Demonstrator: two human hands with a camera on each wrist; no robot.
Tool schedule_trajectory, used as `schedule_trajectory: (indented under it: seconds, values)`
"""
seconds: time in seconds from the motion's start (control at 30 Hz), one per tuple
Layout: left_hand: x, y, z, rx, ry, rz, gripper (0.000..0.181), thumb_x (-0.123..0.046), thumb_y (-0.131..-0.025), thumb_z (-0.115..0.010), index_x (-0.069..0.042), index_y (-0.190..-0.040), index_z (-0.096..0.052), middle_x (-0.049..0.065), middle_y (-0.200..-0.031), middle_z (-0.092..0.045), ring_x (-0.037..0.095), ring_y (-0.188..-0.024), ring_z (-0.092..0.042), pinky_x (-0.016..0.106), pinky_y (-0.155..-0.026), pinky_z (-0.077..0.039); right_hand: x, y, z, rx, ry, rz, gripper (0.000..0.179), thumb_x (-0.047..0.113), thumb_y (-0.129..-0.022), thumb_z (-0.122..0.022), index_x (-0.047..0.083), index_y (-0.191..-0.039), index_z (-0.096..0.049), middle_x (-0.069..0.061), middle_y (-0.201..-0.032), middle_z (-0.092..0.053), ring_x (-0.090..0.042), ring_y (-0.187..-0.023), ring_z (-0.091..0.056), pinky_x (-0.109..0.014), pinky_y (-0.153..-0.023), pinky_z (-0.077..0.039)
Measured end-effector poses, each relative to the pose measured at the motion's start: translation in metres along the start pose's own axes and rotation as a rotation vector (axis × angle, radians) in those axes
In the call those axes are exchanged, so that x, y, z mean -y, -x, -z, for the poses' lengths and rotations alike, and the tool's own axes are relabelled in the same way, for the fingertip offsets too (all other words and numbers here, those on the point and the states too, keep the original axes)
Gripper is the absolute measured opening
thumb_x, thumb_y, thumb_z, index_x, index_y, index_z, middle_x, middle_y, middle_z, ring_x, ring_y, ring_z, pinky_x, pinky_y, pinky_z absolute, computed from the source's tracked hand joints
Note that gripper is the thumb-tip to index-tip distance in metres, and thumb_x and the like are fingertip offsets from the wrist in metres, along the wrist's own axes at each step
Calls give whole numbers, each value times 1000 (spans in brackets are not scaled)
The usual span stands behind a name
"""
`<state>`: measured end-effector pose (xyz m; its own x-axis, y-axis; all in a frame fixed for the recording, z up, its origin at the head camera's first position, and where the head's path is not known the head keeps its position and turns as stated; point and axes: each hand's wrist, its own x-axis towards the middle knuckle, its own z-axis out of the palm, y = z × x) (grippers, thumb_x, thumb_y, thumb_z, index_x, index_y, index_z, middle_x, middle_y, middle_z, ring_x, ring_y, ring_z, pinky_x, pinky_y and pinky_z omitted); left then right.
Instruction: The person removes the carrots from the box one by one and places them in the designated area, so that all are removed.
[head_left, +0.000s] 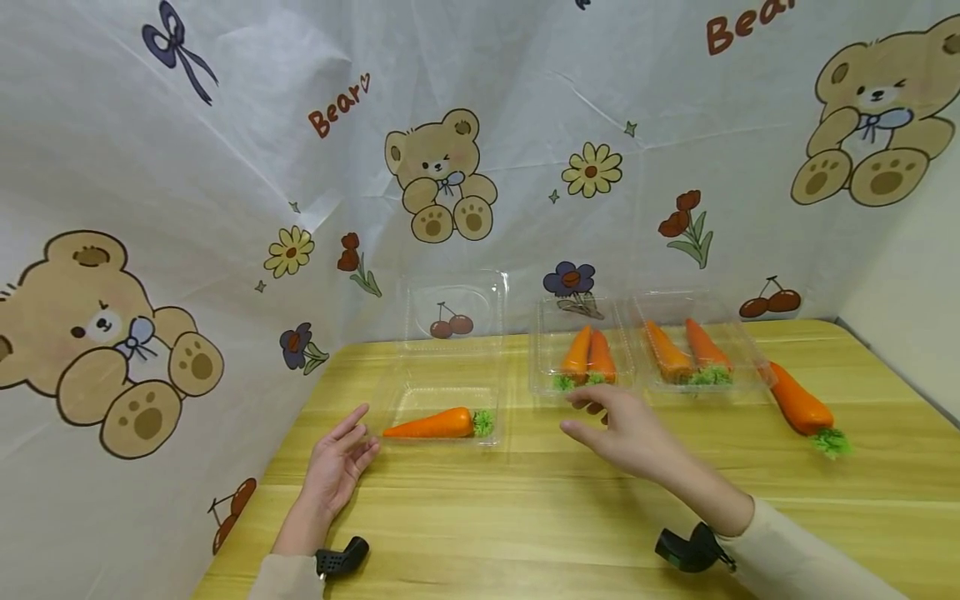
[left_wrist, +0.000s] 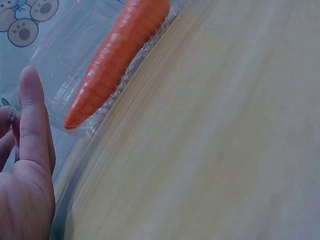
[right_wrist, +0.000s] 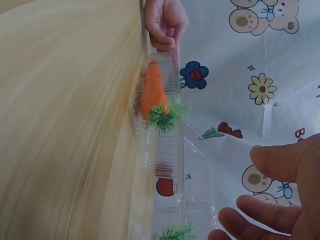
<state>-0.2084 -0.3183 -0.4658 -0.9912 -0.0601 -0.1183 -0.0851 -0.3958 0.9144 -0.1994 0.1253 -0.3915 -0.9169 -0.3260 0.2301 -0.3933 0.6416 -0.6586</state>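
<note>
My left hand [head_left: 336, 468] is beside the left corner of a clear plastic box [head_left: 442, 390], its fingers loosely spread and holding nothing. One orange carrot with a green tuft [head_left: 437, 423] lies along that box's front side. The box's hinged lid [head_left: 412, 312] stands raised at the back. Over the table, by the front of a middle clear box [head_left: 536, 367], my right hand [head_left: 630, 429] has thumb and fingers apart with nothing between them. Two carrots [head_left: 588, 354] lie in the middle box. In the right wrist view, the right hand [right_wrist: 280, 200] stays apart from the boxes.
A third clear box [head_left: 738, 354] holding two carrots [head_left: 686, 354] stands to the right. Next to it, a loose carrot [head_left: 801, 402] lies on the wooden table [head_left: 480, 517]. A bear-printed sheet [head_left: 525, 108] rises behind and on the left.
</note>
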Motion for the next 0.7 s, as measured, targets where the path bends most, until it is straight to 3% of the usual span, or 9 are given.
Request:
schedule_trajectory:
  seconds: [0.27,0.7]
  values:
    - [1,0,1,17,-4,-15,59,-11,-108,-54,-4,-161,-30,-1,-96,-58,11,-81,-69,21,-80,-64,9,-7,-8,3,-13,2,38,31,-95,-75,12,-127,-71,-3,-121,-72,-24,-107,-63,-37,-84,-55]
    - [2,0,1,17,-7,-21,58,-12,-107,-56,-6,-160,-35,-1,-97,-58,11,-81,-69,21,-80,-64,20,-21,-29,40,-66,15,37,30,-95,-76,13,-127,-71,-1,-122,-72,-26,-109,-65,-37,-88,-56]
